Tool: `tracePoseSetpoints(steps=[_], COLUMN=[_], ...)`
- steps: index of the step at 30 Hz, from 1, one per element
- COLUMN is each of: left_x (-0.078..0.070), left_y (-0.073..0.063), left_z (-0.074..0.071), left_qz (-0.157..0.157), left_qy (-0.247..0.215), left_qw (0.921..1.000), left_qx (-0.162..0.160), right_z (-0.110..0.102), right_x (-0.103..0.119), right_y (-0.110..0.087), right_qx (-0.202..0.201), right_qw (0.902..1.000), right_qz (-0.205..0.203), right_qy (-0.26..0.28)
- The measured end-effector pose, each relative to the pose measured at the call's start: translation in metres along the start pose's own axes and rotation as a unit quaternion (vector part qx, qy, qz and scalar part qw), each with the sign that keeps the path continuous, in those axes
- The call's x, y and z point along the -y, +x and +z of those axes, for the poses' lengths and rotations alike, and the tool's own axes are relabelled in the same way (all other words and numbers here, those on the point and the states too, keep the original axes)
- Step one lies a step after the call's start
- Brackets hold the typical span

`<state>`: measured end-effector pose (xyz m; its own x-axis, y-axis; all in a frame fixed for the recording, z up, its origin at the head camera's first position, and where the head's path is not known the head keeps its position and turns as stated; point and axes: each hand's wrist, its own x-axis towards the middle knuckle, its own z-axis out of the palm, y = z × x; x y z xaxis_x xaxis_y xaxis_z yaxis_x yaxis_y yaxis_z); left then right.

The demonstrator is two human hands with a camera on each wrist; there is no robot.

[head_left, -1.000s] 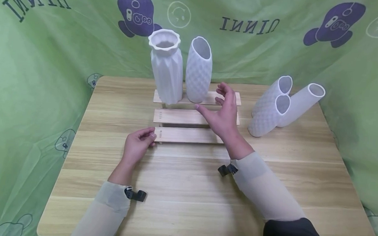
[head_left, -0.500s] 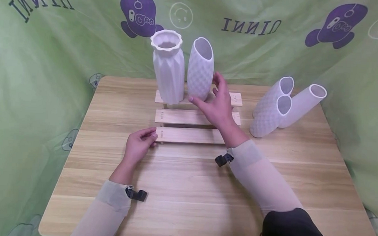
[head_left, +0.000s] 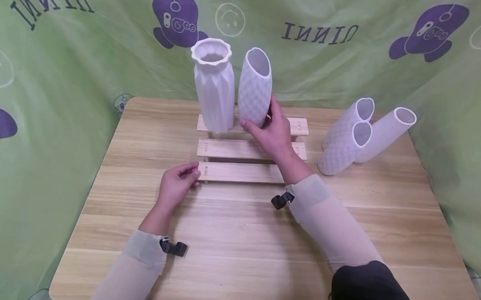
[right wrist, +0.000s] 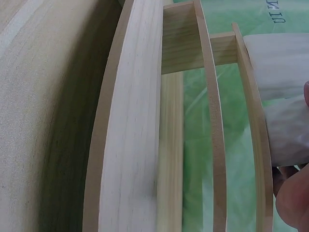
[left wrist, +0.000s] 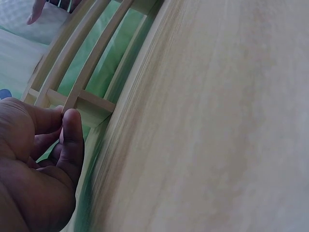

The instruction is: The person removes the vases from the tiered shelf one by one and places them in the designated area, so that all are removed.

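A wooden three-step stand (head_left: 239, 171) rises toward the back of the table. My left hand (head_left: 176, 183) pinches the left end of its lowest board between thumb and fingers, as the left wrist view also shows at the board (left wrist: 86, 72). On the top step stand two white vases: a pleated vase (head_left: 214, 96) with a scalloped rim, and right of it a dimpled vase (head_left: 254, 92) with a slanted mouth. My right hand (head_left: 276, 133) grips the dimpled vase low down, thumb in front and fingers round its right side, partly hidden behind it.
Three more white vases stand close together on the right: a dimpled front vase (head_left: 340, 153), another dimpled vase (head_left: 340, 121) behind it, and a smoother vase (head_left: 386, 135) leaning right in this view. A green printed cloth (head_left: 322, 72) hangs behind the wooden table (head_left: 235, 258).
My right hand has moved left to the dimpled vase, and its spread fingers have closed round the lower part. The left hand has kept its pinch on the board.
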<state>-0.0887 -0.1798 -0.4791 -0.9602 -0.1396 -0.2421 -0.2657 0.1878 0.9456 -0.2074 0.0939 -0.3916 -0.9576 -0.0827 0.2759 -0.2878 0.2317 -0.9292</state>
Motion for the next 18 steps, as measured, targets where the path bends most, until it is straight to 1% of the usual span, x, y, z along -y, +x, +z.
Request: tracePoseSetpoints(steps=[10,18], left_x=[0.0004,0.0016], left_y=[0.0012,0.0013], left_z=[0.0007,0.0009], left_qz=[0.003,0.001], left_qy=[-0.002,0.002], left_qw=[1.0000,1.0000], left_qx=[0.001,-0.003], right_z=[-0.0019,-0.0048], right_x=[0.0007,0.0027], right_y=[-0.0015,-0.0087], right_qx=[-0.009,-0.012], right_qw=[0.9999,0.9999], right_qz=[-0.002,-0.001], right_qy=[-0.005,-0.006])
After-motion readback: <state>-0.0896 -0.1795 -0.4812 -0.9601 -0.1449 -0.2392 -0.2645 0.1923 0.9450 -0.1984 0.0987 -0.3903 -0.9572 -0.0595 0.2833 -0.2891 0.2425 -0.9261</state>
